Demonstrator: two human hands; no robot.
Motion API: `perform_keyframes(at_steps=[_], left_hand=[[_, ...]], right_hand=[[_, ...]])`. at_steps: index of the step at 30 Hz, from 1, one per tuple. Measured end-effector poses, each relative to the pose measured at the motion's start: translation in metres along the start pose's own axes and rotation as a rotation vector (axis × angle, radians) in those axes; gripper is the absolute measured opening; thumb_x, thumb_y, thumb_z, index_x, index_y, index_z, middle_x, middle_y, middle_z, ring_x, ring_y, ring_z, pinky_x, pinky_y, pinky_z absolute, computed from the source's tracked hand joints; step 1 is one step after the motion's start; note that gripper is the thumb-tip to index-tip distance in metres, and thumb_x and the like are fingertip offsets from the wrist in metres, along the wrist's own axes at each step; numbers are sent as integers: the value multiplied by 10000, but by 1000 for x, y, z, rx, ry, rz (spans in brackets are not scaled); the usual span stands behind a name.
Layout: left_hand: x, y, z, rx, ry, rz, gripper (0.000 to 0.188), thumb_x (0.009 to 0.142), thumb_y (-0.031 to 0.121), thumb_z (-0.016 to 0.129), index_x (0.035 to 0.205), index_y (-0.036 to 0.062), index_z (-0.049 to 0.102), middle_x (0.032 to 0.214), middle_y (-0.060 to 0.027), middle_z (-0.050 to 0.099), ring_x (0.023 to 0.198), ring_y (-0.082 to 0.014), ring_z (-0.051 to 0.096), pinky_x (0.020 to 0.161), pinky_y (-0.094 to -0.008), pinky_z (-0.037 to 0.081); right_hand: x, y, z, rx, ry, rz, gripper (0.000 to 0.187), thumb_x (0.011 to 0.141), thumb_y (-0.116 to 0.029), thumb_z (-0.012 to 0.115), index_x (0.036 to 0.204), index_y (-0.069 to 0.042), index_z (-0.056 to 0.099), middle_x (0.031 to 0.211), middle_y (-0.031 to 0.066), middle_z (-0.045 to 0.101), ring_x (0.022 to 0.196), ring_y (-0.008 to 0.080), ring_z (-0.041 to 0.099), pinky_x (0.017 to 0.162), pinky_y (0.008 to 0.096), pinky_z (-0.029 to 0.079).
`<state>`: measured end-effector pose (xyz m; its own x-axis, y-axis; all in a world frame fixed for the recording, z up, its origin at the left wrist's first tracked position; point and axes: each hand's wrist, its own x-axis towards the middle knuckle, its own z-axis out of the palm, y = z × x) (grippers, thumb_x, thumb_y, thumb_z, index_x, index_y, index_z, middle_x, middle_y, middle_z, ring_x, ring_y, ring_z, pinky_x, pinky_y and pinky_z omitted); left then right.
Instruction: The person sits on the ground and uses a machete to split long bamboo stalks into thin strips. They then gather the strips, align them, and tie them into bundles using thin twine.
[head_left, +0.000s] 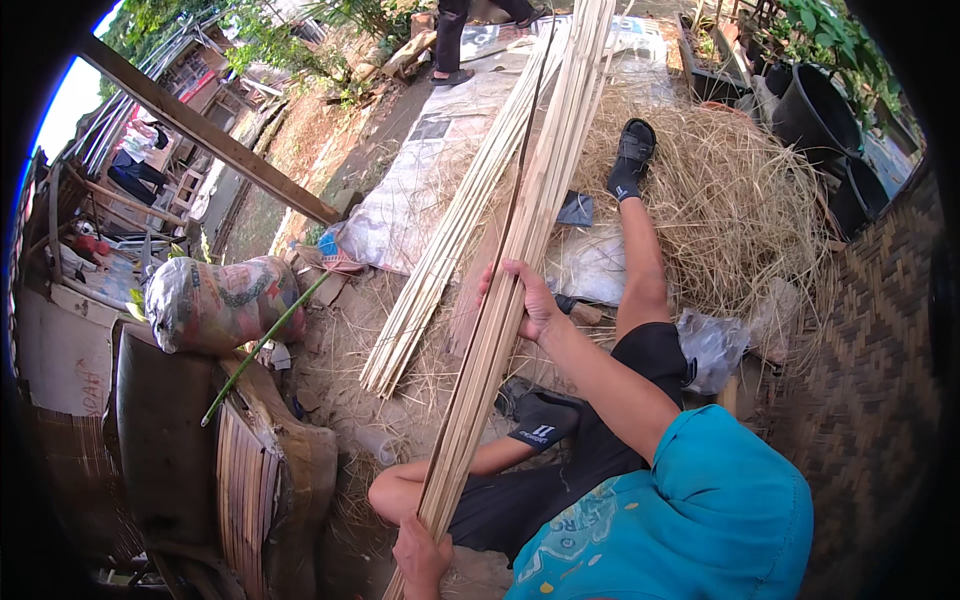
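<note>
A long bundle of split bamboo strips slants across the middle, from the lower edge to the top. My right hand is wrapped round it about halfway along. Lower down, near my bent knee, my left hand is closed round the same bundle. One dark-edged strip runs along the bundle's left side. Beside it, a second bundle of pale bamboo strips lies on the ground, its near ends roughly even. The held bundle's lower end runs out of the picture.
A heap of dry shavings spreads at the right beside my outstretched leg. A stuffed sack, a green stick and a wooden block stand at the left. Black buckets and a woven wall border the right. Another person's legs show at the top.
</note>
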<state>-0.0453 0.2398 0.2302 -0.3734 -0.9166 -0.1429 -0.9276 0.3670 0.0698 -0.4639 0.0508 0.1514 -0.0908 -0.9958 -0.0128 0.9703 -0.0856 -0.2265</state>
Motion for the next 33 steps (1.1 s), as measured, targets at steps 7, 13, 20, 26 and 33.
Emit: perform_keyframes(at_steps=[7,13,20,26,33], left_hand=[[34,54,-43,58,-165,-37,739,710,192,790,1324,-9,430,1067,-231,602,922,-428,649,784,-501,546],[7,50,1,-116,-241,43,822,716,139,764,1404,-11,340,1072,-265,560,978,-467,601,843,-518,519],[-16,57,9,28,-75,79,867,687,191,778,1426,2,368,1097,-237,549,938,-411,574,807,-469,481],[-19,61,9,-142,-411,29,944,770,360,848,1428,-64,320,1218,-306,535,1121,-476,568,969,-490,489],[99,94,19,-611,-372,64,939,833,447,810,1436,-91,331,1313,-325,555,1253,-411,561,1056,-455,445]], right_hand=[[21,1,-110,31,398,19,358,919,-358,651,1042,-23,635,900,124,687,812,264,696,788,439,598],[-18,11,-123,56,317,51,702,901,-617,633,1226,3,575,1097,197,674,1014,332,684,880,493,580],[-31,2,-106,224,152,0,699,867,-643,648,1263,-76,549,1080,190,662,970,288,687,909,551,549],[-35,20,-150,301,247,118,334,835,-347,650,1060,-106,590,795,12,575,707,169,610,744,429,545],[-42,12,-153,497,17,143,262,794,-302,647,959,-114,568,733,-33,494,675,124,522,708,351,489]])
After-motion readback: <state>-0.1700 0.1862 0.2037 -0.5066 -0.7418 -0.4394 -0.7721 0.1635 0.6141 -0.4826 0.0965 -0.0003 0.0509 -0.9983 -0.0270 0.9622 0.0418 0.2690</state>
